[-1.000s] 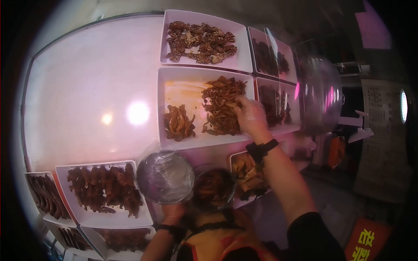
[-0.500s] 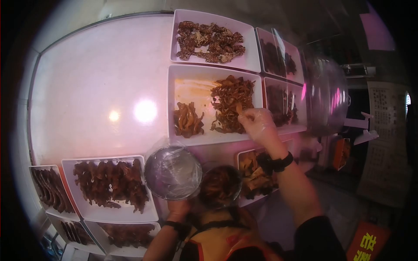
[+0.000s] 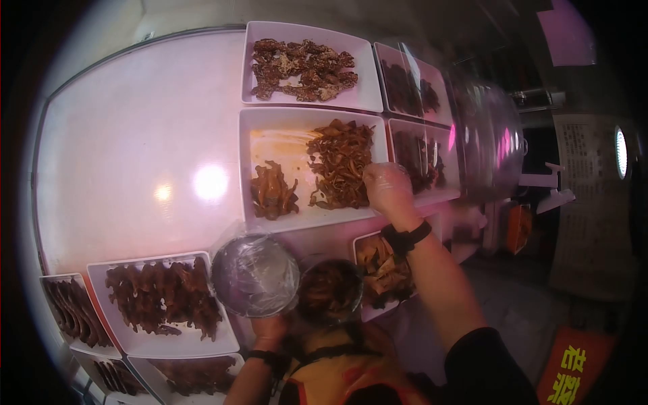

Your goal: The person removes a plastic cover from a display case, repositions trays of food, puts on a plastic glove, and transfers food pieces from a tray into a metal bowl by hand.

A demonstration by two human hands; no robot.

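Head view: left hand (image 3: 270,329) grasps lined bowl (image 3: 255,277), likely to steady it; right hand (image 3: 389,187) over right edge of tray (image 3: 277,142), beside brown strips (image 3: 341,165), grip can't tell.

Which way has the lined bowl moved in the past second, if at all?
No, not noticeably: the lined bowl sits just below the lower left corner of the half-bare tray, as before.

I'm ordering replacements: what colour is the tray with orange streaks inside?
The tray is white, best seen in the head view.
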